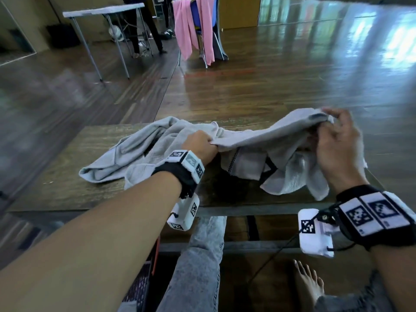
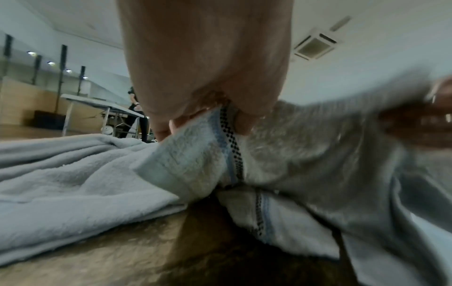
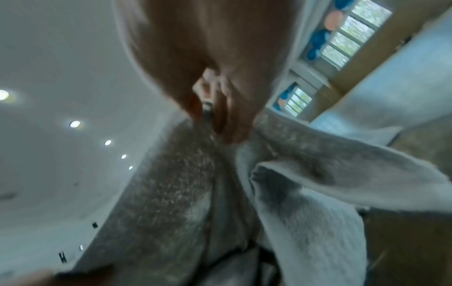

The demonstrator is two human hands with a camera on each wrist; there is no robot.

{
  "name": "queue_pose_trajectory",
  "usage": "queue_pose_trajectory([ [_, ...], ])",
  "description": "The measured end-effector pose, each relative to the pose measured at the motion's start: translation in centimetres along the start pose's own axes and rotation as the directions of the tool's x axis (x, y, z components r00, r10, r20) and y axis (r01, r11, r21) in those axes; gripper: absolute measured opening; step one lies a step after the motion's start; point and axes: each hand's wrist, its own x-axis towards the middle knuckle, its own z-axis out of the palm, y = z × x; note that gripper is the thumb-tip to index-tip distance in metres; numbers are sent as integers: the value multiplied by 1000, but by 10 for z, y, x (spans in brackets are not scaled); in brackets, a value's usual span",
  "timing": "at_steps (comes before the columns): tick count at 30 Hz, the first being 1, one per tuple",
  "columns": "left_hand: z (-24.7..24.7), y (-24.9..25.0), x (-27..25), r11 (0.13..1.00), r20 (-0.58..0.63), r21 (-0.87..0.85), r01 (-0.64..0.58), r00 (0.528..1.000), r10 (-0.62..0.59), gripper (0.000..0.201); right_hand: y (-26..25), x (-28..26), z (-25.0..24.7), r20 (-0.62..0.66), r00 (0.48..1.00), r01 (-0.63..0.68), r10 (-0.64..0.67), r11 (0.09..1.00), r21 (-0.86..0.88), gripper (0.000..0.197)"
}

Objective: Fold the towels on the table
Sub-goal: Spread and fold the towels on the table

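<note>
A grey towel with a dark checked border (image 1: 265, 140) hangs stretched between my two hands above the wooden table (image 1: 67, 183). My left hand (image 1: 200, 145) grips its edge near the table's middle; in the left wrist view the fingers (image 2: 168, 129) pinch the bordered hem of the towel (image 2: 208, 154). My right hand (image 1: 333, 136) is raised at the right and pinches the towel's other end, with the cloth (image 3: 293, 193) draping down below the fingers (image 3: 227, 123). A second grey towel (image 1: 135, 149) lies crumpled on the table to the left, behind my left hand.
The table's near edge (image 1: 225, 209) runs just in front of my wrists. My legs in jeans (image 1: 202, 255) are below it. Farther off stand a chair draped with pink cloths (image 1: 193, 28), a white folding table (image 1: 103, 10) and a person's legs (image 1: 144, 30).
</note>
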Motion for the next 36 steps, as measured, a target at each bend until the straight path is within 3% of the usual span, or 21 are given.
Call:
queue_pose_trajectory([
  [2, -4, 3, 6, 976, 45, -167, 142, 990, -136, 26, 6, -6, 4, 202, 978, -25, 43, 996, -90, 63],
  [4, -11, 13, 11, 939, 133, -273, 208, 975, -177, 32, 7, -18, 12, 345, 939, 100, -17, 969, -224, 83],
  [6, -21, 31, 15, 948, 178, -295, 119, 982, -68, 29, 4, -29, 21, 431, 892, 256, -133, 936, -241, 84],
  [9, -31, 63, 9, 955, 262, -282, -94, 950, 171, 24, -2, -39, 33, 569, 810, 277, -140, 947, -161, 63],
  [10, -32, 71, 7, 952, 285, -267, -147, 932, 224, 18, -3, -40, 36, 578, 805, 259, -132, 955, -142, 42],
  [12, -31, 79, 4, 956, 267, -207, -207, 928, 259, 5, -5, -37, 35, 503, 856, 242, -118, 952, -187, 7],
  [15, -27, 65, 3, 972, 130, -194, -132, 979, 158, 9, -5, -26, 27, 320, 946, 117, -43, 969, -217, 14],
  [17, -23, 51, 4, 952, 41, -303, -44, 997, 59, 14, -2, -21, 20, 267, 963, 27, 25, 982, -189, 9],
  [18, -20, 47, 3, 919, 6, -393, -23, 1000, 27, 14, 1, -20, 17, 260, 964, 7, 48, 978, -208, 5],
  [20, -19, 48, -1, 856, -78, -514, -60, 997, 23, 15, 7, -26, 12, 267, 962, 40, 51, 945, -325, 35],
  [22, -18, 57, -5, 845, -112, -511, -161, 986, 120, 18, 7, -32, 11, 300, 952, 172, -68, 925, -338, 66],
  [23, -18, 63, -8, 846, -101, -485, -222, 975, 198, 18, 4, -34, 11, 327, 935, 240, -139, 926, -290, 70],
  [25, -18, 74, -14, 830, -37, -452, -327, 936, 349, 16, 0, -35, 12, 357, 905, 309, -233, 935, -174, 57],
  [28, -14, 87, -16, 807, 28, -431, -403, 888, 459, 21, -3, -34, 5, 307, 913, 315, -268, 942, -114, 38],
  [32, -5, 91, -14, 813, 26, -385, -436, 876, 482, 18, -1, -31, -10, 317, 911, 326, -262, 930, -167, 63],
  [36, 1, 94, -13, 808, 94, -386, -445, 852, 515, 20, 6, -27, -20, 362, 873, 431, -327, 865, -258, 11],
])
